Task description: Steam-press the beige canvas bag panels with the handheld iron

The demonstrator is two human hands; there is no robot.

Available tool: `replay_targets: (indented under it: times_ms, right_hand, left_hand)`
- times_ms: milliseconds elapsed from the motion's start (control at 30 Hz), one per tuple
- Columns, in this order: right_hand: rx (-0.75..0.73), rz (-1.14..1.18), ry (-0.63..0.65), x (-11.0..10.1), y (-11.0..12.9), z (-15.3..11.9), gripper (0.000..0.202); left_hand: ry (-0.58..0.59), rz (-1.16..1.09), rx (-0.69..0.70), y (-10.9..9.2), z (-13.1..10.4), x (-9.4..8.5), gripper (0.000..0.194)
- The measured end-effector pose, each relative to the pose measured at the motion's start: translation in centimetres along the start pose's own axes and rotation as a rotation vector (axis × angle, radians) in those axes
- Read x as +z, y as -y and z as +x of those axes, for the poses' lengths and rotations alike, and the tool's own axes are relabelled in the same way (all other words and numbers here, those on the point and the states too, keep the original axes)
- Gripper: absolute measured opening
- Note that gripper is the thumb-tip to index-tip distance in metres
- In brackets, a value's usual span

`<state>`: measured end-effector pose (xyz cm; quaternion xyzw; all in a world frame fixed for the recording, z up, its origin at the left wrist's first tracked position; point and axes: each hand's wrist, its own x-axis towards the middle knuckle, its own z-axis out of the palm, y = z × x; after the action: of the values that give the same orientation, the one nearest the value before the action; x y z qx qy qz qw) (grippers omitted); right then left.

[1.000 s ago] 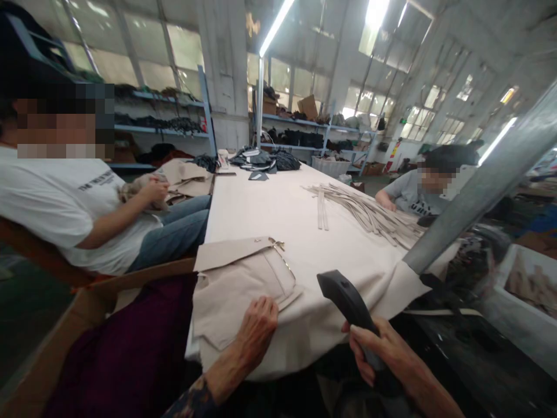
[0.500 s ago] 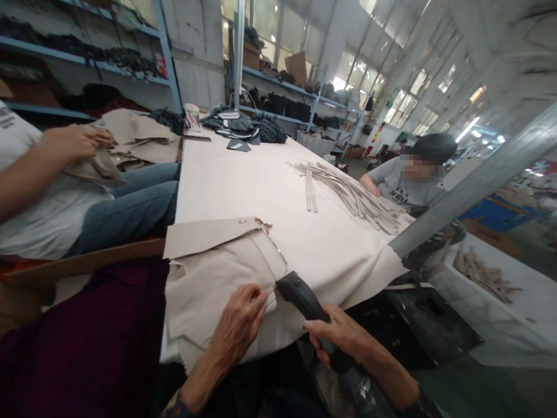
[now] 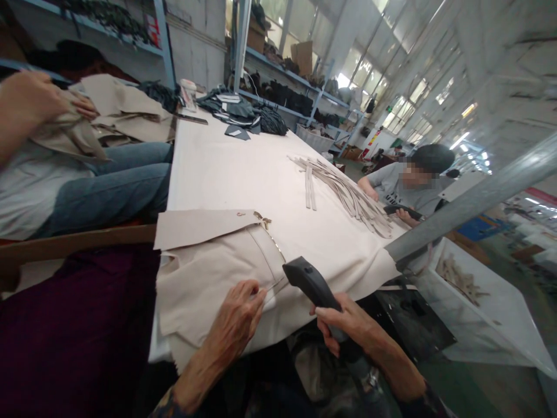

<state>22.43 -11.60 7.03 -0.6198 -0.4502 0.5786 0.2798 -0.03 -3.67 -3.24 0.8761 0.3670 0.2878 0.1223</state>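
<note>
Beige fabric (image 3: 209,261) with a folded flap and a gold-coloured zipper or chain (image 3: 274,242) lies over the near left part of the table. My left hand (image 3: 239,313) pinches the fabric's edge, thumb and fingers together. In my right hand (image 3: 343,325) is a black curved handheld tool (image 3: 311,280), fingers wrapped round its handle. The tool's wide tip is just right of the fabric edge, slightly above the cloth. What the tool's lower end joins is unclear in the dark area.
Beige strips (image 3: 343,191) lie on the table (image 3: 217,168), dark fabric bundles (image 3: 237,113) at its far end. People sit left and right. A metal pole (image 3: 478,194) slants at right, above a white bin (image 3: 483,307). Purple cloth (image 3: 87,313) fills the lower left.
The black tool has lifted and moved right, off the fabric edge. My left hand still pinches the cloth. The person at right now shows a dark tool in hand. The view has shifted slightly.
</note>
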Motion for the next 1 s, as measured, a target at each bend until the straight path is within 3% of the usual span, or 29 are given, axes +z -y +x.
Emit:
replay_targets:
  times_ms: [133, 333, 567, 700, 800, 900, 1000]
  right_hand:
    - [0.027, -0.037, 0.126, 1.1, -1.2, -0.4, 0.036]
    - [0.065, -0.062, 0.076, 2.4, 0.5, 1.1, 0.039]
    - [0.113, -0.053, 0.121, 1.7, -0.3, 0.4, 0.035]
    - [0.079, -0.047, 0.111, 1.4, 0.0, 2.6, 0.037]
    - [0.008, 0.043, 0.016, 0.4, 0.7, 3.9, 0.037]
    - [-0.039, 0.125, -0.069, -0.9, 1.2, 3.6, 0.033]
    - [-0.065, 0.145, -0.054, -1.6, 1.3, 2.7, 0.036]
  left_hand:
    - [-0.001, -0.007, -0.002, 0.0, 0.0, 0.0, 0.023]
    - [0.003, 0.014, 0.018, 0.1, 0.0, 0.1, 0.023]
    - [0.003, 0.009, 0.020, 0.1, 0.1, 0.1, 0.023]
    - [0.010, 0.013, 0.028, 0.1, 0.1, 0.2, 0.024]
    - [0.036, 0.021, -0.003, -0.4, -0.1, 0.1, 0.025]
    - [0.113, -0.001, -0.040, -0.7, 0.2, -1.1, 0.024]
    - [0.247, -0.081, -0.036, 0.6, 2.1, -3.9, 0.020]
